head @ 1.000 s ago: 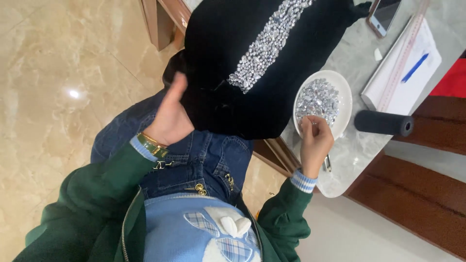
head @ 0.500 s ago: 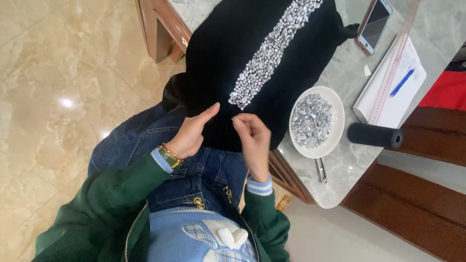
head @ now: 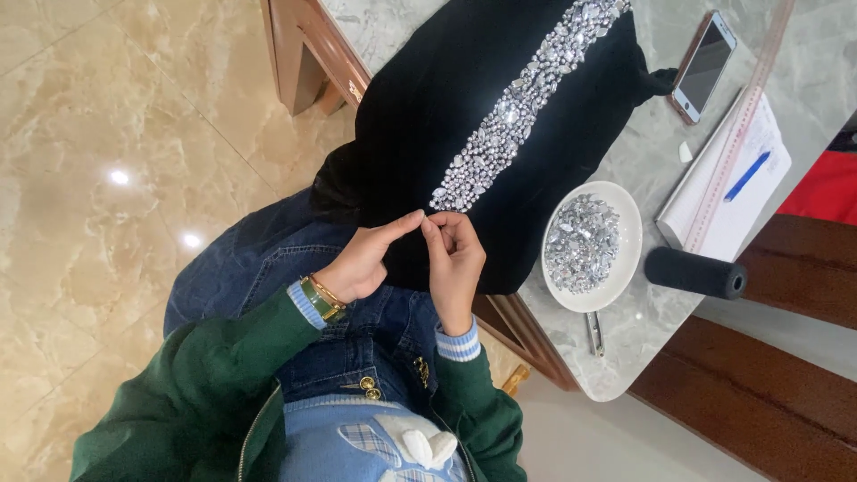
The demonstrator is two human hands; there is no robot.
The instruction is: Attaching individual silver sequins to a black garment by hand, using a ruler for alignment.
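Both hands meet at the near edge of the black velvet cloth (head: 464, 98), which hangs over the marble table's (head: 643, 339) near edge onto the person's lap. Left hand (head: 366, 259) has its fingers together and extended, thumb and forefinger touching the cloth just below the lower end of the rhinestone band (head: 518, 107). Right hand (head: 455, 259) is curled, its fingertips pinched together against the left fingertips; whatever it pinches is too small to tell. Just right of the cloth sits a white dish (head: 625, 268) of loose crystals. Nearer the table's right edge lie a black thread spool (head: 694, 272), a notebook with a blue pen (head: 745, 176) and a phone (head: 705, 64).
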